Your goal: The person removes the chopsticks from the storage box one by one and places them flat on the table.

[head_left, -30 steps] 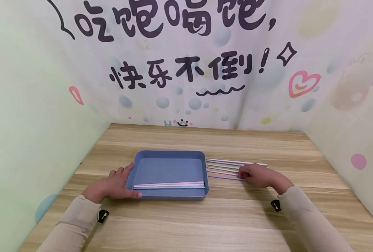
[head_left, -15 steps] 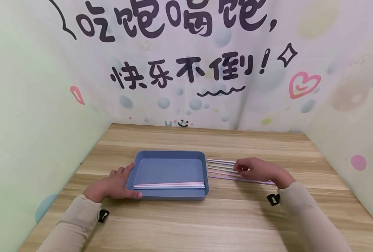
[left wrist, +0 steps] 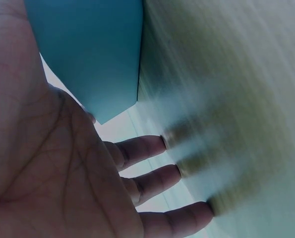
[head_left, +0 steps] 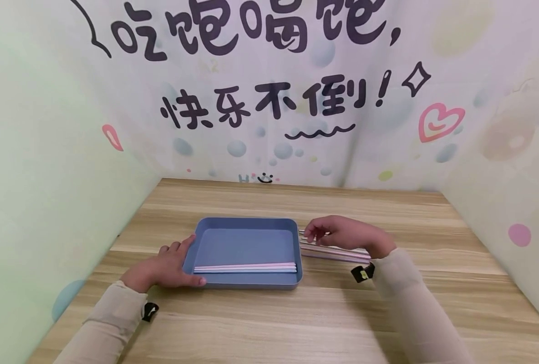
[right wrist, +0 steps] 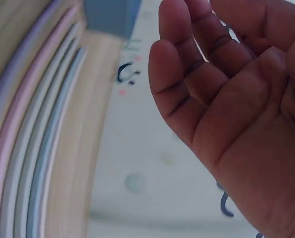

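My left hand (head_left: 162, 265) rests spread at the left side of a blue rectangular tray (head_left: 246, 283), its thumb on the front rim near the corner. In the left wrist view three fingers (left wrist: 145, 148) lie nearly straight, apart from the tray's outer wall (left wrist: 97, 54). Several thin pastel chopsticks (head_left: 244, 268) lie side by side in the tray, along its front. My right hand (head_left: 342, 232) is over loose chopsticks (head_left: 338, 254) right of the tray, partly covering them. Its fingers (right wrist: 167, 69) bend loosely, with nothing seen between them; purple, pink, greyish and blue chopsticks (right wrist: 18, 134) run beside it.
Wood-grain tabletop (head_left: 260, 328) stretches in front of the tray and to both sides. A printed cloth wall (head_left: 251, 151) stands at the back, with pale side walls left and right. Black wrist cameras sit under both sleeves.
My right hand has moved left along the loose chopsticks to near the tray's right edge, rising slightly, with its fingers loosening. My left hand and the tray stay in place.
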The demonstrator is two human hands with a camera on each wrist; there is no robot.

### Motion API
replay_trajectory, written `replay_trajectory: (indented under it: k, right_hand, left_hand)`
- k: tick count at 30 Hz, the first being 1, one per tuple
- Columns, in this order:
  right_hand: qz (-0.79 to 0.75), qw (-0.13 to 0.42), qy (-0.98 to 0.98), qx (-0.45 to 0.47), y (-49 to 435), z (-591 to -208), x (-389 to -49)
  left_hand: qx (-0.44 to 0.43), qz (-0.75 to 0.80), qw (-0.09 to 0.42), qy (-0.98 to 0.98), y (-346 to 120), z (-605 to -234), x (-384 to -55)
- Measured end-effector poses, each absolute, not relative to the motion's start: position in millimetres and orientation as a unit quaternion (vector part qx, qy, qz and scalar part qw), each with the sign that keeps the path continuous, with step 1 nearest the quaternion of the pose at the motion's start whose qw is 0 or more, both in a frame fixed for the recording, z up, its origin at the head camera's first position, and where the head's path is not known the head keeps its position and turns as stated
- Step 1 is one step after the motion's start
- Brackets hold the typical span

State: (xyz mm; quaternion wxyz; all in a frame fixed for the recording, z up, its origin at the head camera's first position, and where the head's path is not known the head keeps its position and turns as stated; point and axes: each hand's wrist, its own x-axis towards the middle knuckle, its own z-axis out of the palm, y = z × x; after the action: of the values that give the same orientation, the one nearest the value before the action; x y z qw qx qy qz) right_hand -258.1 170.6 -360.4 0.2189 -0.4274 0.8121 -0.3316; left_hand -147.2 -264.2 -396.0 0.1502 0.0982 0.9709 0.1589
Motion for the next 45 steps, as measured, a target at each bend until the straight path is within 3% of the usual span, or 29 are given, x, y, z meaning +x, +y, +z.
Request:
replay_trajectory:
  k: [10, 17, 25, 45]
  right_hand:
    - [-0.315, 0.233, 0.807, -0.443, 119, -348, -262]
    - [-0.299, 0.288, 0.792, -0.448, 84, -359, -265]
    - [-0.281, 0.300, 0.779, -0.474, 53, -371, -267]
    - [-0.240, 0.338, 0.772, -0.482, 15, -404, -265]
  left_hand:
    - [0.095, 0.153, 0.149, 0.972, -265, -400, -148]
    - [0.097, 0.157, 0.147, 0.972, -264, -401, -147]
    - [0.092, 0.156, 0.150, 0.972, -264, -402, -148]
    - [0.094, 0.155, 0.150, 0.972, -265, -403, -150]
